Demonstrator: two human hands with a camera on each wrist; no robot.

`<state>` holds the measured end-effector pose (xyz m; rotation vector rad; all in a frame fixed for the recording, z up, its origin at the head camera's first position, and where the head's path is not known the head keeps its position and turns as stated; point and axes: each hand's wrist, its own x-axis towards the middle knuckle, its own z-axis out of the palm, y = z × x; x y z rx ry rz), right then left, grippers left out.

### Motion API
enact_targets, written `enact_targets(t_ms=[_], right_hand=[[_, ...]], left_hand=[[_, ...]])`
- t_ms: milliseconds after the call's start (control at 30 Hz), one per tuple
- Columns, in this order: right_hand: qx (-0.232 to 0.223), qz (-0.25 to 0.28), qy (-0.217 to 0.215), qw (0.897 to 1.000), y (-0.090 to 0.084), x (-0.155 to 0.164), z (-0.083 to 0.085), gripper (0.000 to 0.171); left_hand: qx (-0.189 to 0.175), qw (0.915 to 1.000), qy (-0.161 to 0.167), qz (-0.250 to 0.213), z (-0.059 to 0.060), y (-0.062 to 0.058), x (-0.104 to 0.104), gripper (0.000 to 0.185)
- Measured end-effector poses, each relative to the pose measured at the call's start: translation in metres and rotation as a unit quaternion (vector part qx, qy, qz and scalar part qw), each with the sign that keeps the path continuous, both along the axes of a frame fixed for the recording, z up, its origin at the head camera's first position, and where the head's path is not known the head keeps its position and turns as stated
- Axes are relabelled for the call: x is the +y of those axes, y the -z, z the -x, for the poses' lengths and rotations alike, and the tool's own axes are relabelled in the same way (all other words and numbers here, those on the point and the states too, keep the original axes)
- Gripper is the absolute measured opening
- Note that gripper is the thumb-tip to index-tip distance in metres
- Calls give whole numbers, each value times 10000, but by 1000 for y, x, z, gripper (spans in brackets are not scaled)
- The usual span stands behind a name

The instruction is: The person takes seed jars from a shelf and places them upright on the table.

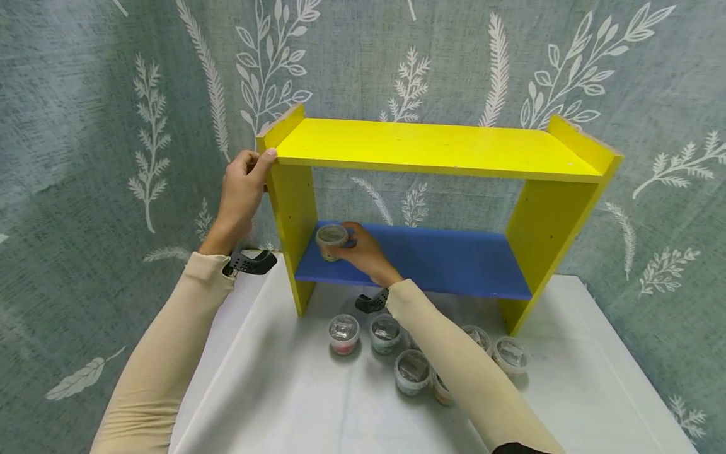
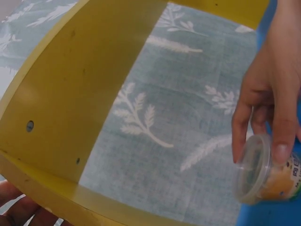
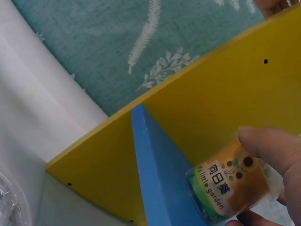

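Observation:
My right hand (image 1: 365,252) grips a small clear plastic tub (image 1: 331,242) with a lid, at the left end of the blue shelf board (image 1: 442,258). In the right wrist view the tub (image 3: 230,183) shows an orange and green label with sunflowers and "my little garden"; its base is right at the blue board. The left hand (image 1: 244,189) holds the upper left corner of the yellow shelf unit (image 1: 425,145), thumb on the front edge. Its fingers (image 2: 23,212) show at the unit's side in the left wrist view.
Several more lidded tubs stand on the white table (image 1: 283,391) before the unit, among them one with pink contents (image 1: 343,334) and one at the right (image 1: 511,355). My right forearm partly covers some. A leaf-patterned green cloth (image 1: 363,63) hangs behind.

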<state>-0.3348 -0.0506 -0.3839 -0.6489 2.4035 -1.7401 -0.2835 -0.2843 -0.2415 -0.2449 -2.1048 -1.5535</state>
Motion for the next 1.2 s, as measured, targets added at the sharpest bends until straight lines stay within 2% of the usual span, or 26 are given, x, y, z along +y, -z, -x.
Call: enact_targets(t_ms=[267, 667, 967, 1200], right_hand=[[-74, 71, 8, 9999, 4, -2, 1, 77], [7, -41, 66, 10000, -3, -9, -3, 75], [78, 102, 89, 9999, -2, -11, -4, 70], [116, -93, 188, 9997, -3, -12, -7, 70]], left_hand=[[3, 10000, -8, 14, 0, 1, 1, 44], [63, 10000, 26, -25, -1, -1, 2, 43], [59, 10000, 66, -15, 0, -1, 1, 43], [55, 10000, 13, 11, 0, 0, -1, 44]])
